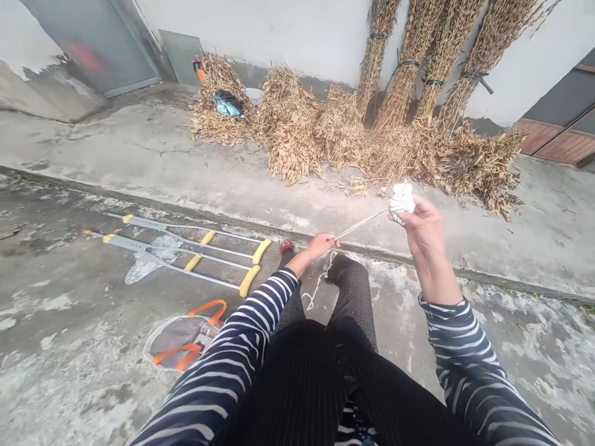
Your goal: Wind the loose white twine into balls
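My left hand (321, 246) pinches a thin white string (362, 224) in front of my legs. The string runs taut from there, up and to the right, to a small white wad (401, 199). My right hand (424, 226) holds that wad between thumb and fingers, higher than the left. String seems to be wound around it; whether the wad is cloth or balled string I cannot tell. Below my left hand a loose, kinked length of string (316, 291) dangles between my legs.
A pair of crutches (195, 248) with yellow pads lies left on the concrete, over crumpled clear plastic (151, 260). Nearer stands a mesh bag (179, 337) with orange handles. Beyond a low step (223, 217), heaps of dry stalks (292, 124) and tied bundles (409, 68) line the wall.
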Tool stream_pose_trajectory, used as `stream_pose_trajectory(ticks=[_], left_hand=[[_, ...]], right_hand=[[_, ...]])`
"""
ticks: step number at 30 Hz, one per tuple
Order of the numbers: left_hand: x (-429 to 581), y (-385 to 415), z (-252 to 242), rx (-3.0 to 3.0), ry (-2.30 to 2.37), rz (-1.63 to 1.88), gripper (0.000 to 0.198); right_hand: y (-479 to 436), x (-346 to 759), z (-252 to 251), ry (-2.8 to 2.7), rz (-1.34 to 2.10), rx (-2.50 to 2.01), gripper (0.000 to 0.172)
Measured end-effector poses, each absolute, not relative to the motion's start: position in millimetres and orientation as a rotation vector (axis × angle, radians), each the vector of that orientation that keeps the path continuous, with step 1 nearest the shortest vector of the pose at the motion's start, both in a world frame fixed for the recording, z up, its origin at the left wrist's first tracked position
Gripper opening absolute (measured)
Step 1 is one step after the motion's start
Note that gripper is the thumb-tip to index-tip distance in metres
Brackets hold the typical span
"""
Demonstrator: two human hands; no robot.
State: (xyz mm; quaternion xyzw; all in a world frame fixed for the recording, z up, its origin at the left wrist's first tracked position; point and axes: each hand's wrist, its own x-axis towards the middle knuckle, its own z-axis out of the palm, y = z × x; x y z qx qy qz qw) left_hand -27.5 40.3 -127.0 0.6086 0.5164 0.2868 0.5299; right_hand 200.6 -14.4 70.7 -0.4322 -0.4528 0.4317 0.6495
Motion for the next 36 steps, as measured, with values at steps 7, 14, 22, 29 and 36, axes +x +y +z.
stream_pose_trajectory(ticks=[7, 14, 22, 29, 36], left_hand=[[-62, 34, -141, 1.494, 1.371, 0.559, 0.011], [-21, 41, -95, 1.512, 1.065, 0.738, 0.065], [12, 36, -49, 1.368, 0.929, 1.016, 0.021], [2, 21, -57, 1.333, 0.982, 0.899, 0.02], [-10, 27, -91, 1.279, 1.16, 0.793, 0.019]], right_hand=[[-22, 213, 98, -1.118, 0.813, -0.909, 0.034], [4, 185, 44, -1.133, 1.257, -1.16, 0.048], [10, 172, 17, -1.152, 1.331, -1.18, 0.052], [9, 174, 18, -1.119, 1.164, -1.202, 0.046], [8, 171, 23, -1.174, 0.954, -1.129, 0.038]])
